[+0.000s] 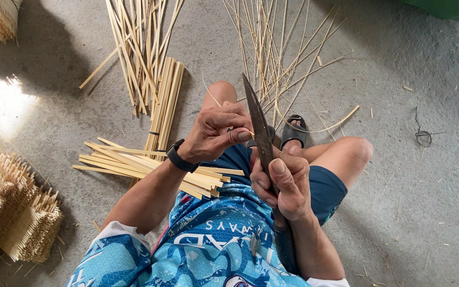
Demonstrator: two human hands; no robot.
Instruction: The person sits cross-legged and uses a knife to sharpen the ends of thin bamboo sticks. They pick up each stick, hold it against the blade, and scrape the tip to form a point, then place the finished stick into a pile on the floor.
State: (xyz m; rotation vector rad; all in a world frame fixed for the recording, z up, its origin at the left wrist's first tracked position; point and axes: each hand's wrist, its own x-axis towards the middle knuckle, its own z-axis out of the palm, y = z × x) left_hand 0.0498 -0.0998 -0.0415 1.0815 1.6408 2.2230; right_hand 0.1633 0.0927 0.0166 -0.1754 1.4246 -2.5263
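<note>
My right hand [285,183] is closed around a long dark knife [257,127] whose pointed blade rises up and away from my lap. My left hand [219,130], with a black watch on its wrist, pinches a thin pale bamboo strip [212,96] right against the blade's left side. The strip runs up over my left knee. Both hands sit close together above my blue shorts.
A pile of flat bamboo slats [134,162] lies by my left forearm. More slats [144,48] and thin slivers [280,48] fan across the concrete floor ahead. Woven bamboo pieces [11,223] are stacked at the left. My sandalled foot [293,133] rests beside the blade.
</note>
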